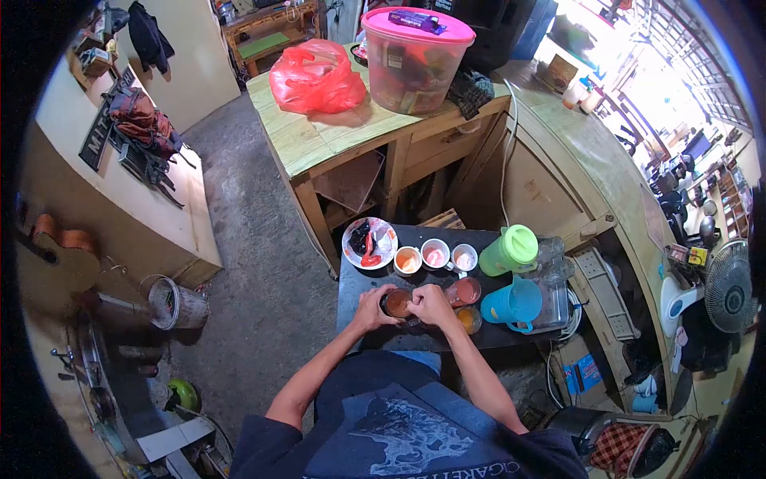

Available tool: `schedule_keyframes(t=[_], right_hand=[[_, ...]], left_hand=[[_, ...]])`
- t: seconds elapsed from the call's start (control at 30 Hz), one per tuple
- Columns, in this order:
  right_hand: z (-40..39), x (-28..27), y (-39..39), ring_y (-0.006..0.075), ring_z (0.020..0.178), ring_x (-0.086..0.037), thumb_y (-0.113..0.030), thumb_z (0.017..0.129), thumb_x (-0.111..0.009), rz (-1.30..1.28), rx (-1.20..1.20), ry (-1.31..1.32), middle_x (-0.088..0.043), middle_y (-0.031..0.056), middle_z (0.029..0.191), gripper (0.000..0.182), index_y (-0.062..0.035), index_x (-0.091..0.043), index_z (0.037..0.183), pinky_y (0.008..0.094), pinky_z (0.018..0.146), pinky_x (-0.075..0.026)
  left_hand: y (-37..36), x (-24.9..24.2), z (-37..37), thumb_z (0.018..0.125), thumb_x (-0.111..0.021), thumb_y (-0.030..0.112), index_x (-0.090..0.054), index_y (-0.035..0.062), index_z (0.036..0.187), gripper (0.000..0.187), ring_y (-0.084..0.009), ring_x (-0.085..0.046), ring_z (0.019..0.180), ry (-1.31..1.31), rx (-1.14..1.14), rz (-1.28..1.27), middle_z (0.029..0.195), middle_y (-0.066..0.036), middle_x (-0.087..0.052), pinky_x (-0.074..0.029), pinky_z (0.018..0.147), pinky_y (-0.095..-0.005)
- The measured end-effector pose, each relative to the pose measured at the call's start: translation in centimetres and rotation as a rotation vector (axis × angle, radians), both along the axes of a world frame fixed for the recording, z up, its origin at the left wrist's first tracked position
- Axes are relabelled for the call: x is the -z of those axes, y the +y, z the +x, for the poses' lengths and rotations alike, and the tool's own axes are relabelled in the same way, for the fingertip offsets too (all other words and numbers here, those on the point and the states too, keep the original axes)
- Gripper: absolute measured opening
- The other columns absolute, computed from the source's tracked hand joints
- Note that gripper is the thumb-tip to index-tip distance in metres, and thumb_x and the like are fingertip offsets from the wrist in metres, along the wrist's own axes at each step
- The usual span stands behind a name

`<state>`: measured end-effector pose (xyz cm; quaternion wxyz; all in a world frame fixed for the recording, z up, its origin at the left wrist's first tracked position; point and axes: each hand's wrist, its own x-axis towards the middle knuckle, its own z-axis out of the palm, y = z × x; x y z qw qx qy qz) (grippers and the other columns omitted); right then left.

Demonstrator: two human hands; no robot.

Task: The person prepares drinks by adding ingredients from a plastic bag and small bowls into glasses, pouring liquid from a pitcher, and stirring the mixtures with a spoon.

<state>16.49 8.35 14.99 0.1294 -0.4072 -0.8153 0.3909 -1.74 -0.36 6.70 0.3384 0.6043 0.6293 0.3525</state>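
Note:
On a low dark table point(351, 287), my left hand point(373, 309) is wrapped round the left side of a glass of brown drink point(397, 302). My right hand point(429, 306) is closed at the glass's right rim; whatever it pinches is too small to make out. Just right of it stand a glass of reddish drink point(463, 292) and a glass with yellow-orange contents point(469, 320). Behind my hands are a white cup with orange contents point(408, 260) and two white cups with pinkish contents point(435, 254) point(463, 258). A plate point(386, 236) holds black and red items.
A green pitcher point(509, 251) and a blue pitcher point(512, 302) stand at the table's right, beside a clear container point(552, 307). Beyond, a wooden counter point(295, 152) carries a red plastic bag point(316, 77) and a pink-lidded tub point(416, 64).

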Motion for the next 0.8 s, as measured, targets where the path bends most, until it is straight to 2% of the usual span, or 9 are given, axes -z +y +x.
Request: schedule_keyframes(t=[0.1,0.2,0.3,0.4,0.5,0.6,0.7,0.8], right_hand=[[-0.4,0.3,0.0,0.0187,0.045,-0.052,-0.014,0.07,-0.07,0.037,0.103,0.178,-0.05,0.0139,0.05,0.026,0.0021,-0.053,0.059,0.0354,0.047,-0.039],[-0.3,0.2,0.1,0.0305,0.055,-0.062,-0.017,0.07,-0.07,0.065,0.054,-0.029,-0.055,0.0159,0.054,0.024,0.0005,-0.055,0.06,0.0399,0.051,-0.044],[-0.2,-0.2,-0.1,0.0294,0.055,-0.062,-0.017,0.067,-0.07,-0.316,0.105,0.118,-0.054,0.0164,0.054,0.024,0.0006,-0.055,0.059,0.0402,0.051,-0.044],[-0.4,-0.9,-0.4,0.0281,0.052,-0.06,-0.016,0.067,-0.069,0.123,0.146,-0.045,-0.053,0.0165,0.054,0.024,0.0008,-0.055,0.059,0.0396,0.05,-0.044],[-0.2,-0.1,0.1,0.0277,0.048,-0.056,-0.015,0.067,-0.069,-0.031,-0.002,0.003,-0.052,0.017,0.053,0.023,0.001,-0.054,0.058,0.0388,0.049,-0.042],[-0.4,0.6,0.1,0.0276,0.046,-0.053,-0.015,0.066,-0.069,0.003,0.129,0.155,-0.052,0.0173,0.054,0.024,0.0015,-0.054,0.058,0.0385,0.048,-0.041],[-0.3,0.9,0.3,0.0265,0.046,-0.053,-0.014,0.066,-0.069,0.017,0.031,0.028,-0.052,0.0171,0.054,0.023,0.0013,-0.054,0.058,0.0385,0.047,-0.041],[-0.4,1.1,0.1,0.0281,0.047,-0.054,-0.015,0.067,-0.068,-0.168,0.13,0.214,-0.053,0.0177,0.055,0.023,0.0009,-0.055,0.058,0.039,0.048,-0.041]], left_hand=[[0.0,0.5,0.1,0.051,-0.089,0.037,-0.052,0.0177,0.124,0.084,-0.0312,-0.055,0.107,-0.021,0.004,0.0,0.112,-0.009,-0.062,-0.035,0.093,-0.0432],[-0.1,0.3,0.2,0.05,-0.09,0.038,-0.054,0.0151,0.122,0.085,-0.032,-0.057,0.106,0.013,-0.007,0.032,0.111,-0.011,-0.063,-0.038,0.092,-0.0433],[-0.2,-0.3,0.1,0.05,-0.09,0.039,-0.053,0.0162,0.123,0.085,-0.0316,-0.056,0.106,0.016,-0.005,0.026,0.111,-0.01,-0.063,-0.037,0.092,-0.0432],[0.0,-0.2,0.1,0.051,-0.089,0.039,-0.052,0.0175,0.124,0.085,-0.0311,-0.055,0.106,0.013,0.001,0.02,0.111,-0.009,-0.063,-0.036,0.091,-0.043],[0.0,0.3,0.1,0.051,-0.089,0.039,-0.052,0.0176,0.124,0.085,-0.031,-0.055,0.106,0.012,0.006,0.013,0.112,-0.009,-0.063,-0.036,0.092,-0.0428],[-0.1,0.5,0.1,0.051,-0.089,0.04,-0.052,0.0178,0.124,0.085,-0.0311,-0.055,0.106,0.014,-0.001,0.036,0.113,-0.009,-0.062,-0.036,0.092,-0.0429],[-0.1,0.5,0.1,0.051,-0.089,0.04,-0.052,0.0179,0.124,0.085,-0.0312,-0.055,0.107,0.018,-0.008,0.045,0.114,-0.009,-0.062,-0.036,0.092,-0.0433],[-0.1,0.6,0.0,0.051,-0.089,0.041,-0.052,0.018,0.124,0.085,-0.0315,-0.055,0.108,0.021,0.004,0.021,0.114,-0.009,-0.062,-0.036,0.093,-0.0437]])
